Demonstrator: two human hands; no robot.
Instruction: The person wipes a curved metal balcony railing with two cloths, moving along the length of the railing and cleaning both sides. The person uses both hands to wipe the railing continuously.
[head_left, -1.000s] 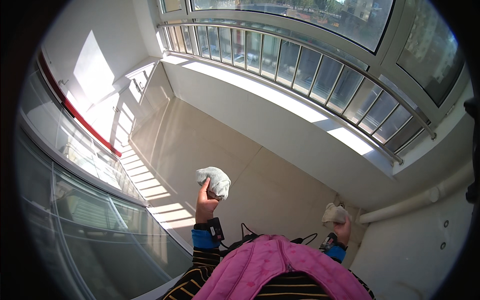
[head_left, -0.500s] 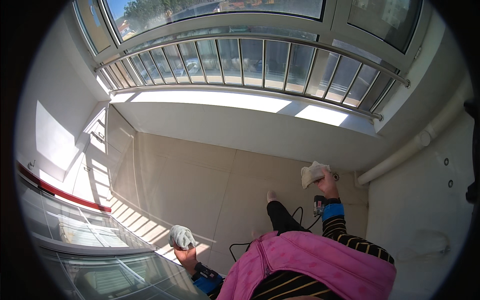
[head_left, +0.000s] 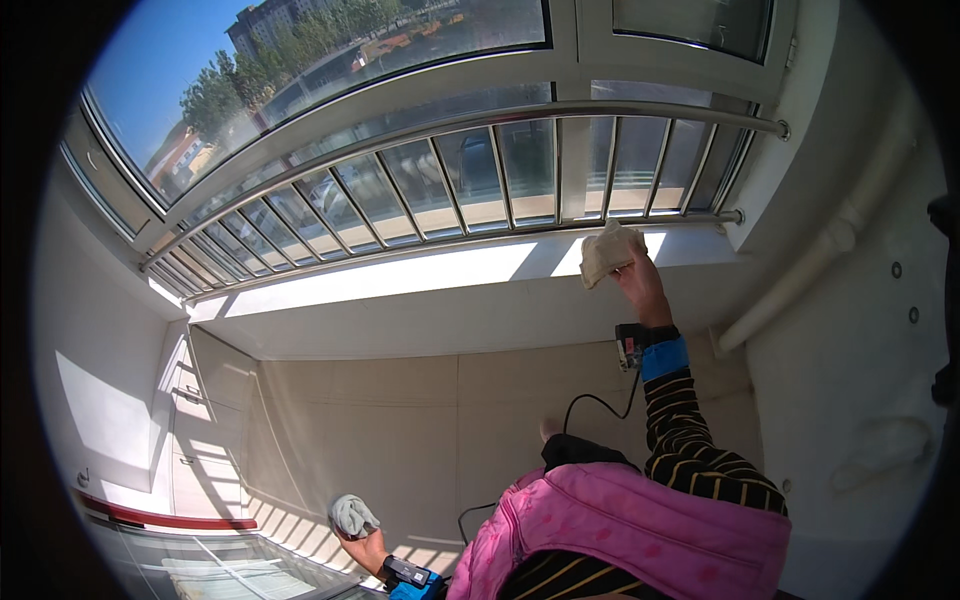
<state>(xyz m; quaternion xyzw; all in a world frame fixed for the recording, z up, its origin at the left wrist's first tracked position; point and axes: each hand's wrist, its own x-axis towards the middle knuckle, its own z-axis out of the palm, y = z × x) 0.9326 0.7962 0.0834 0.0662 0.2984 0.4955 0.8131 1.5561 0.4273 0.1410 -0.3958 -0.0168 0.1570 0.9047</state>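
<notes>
In my right hand [head_left: 642,288] is a folded beige cloth [head_left: 608,254], its fingers closed round the near edge. That arm stretches forward, and the cloth shows against the sunlit window ledge [head_left: 440,267], just below the lower rail; whether it touches the ledge I cannot tell. My left hand [head_left: 364,549], low at the left, holds a bunched pale grey-green cloth [head_left: 354,515] over the floor. Its fingers are partly hidden beneath the cloth. A device is strapped at each wrist.
A metal railing [head_left: 436,165] runs before the large windows [head_left: 380,60]. White cabinets [head_left: 205,420] stand at the left, above a red strip [head_left: 160,515] and glass door panels [head_left: 220,565]. A white pipe [head_left: 790,290] follows the right wall. A black cable [head_left: 590,397] hangs from my right wrist.
My right hand has moved forward with the beige cloth, from over the floor to the window ledge. My left hand still holds its cloth, a little lower in view. The view has tilted toward the windows.
</notes>
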